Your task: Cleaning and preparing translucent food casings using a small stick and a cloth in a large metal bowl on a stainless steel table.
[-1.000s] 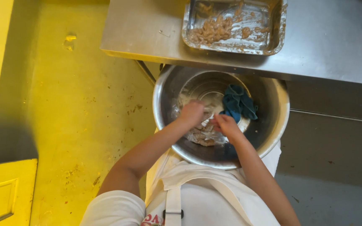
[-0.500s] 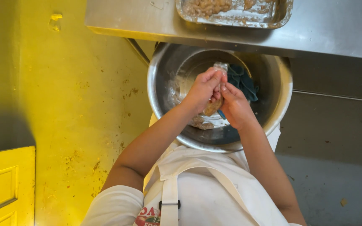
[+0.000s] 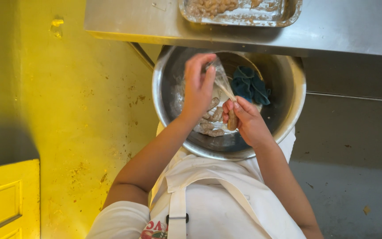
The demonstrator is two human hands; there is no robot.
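Peeling over one large steel bowl (image 3: pixel 164 88), we work with two bare hands. Our right hand (image 3: pixel 248 121) is closed around one brown sausage (image 3: pixel 232 120), held upright above the bowl's middle. Our left hand (image 3: pixel 198 86) pinches one strip of clear casing (image 3: pixel 222 79), stretched taut up from the sausage's top end. At least three more pale sausages (image 3: pixel 208 129) lie on the bowl's floor, just below our hands. One dark teal cloth (image 3: pixel 248 85) sits crumpled against the bowl's far wall. One steel table (image 3: pixel 345 31) stands above the bowl, bearing one foil tray (image 3: pixel 290 11) of brown food. We wear one white apron (image 3: pixel 208 199).
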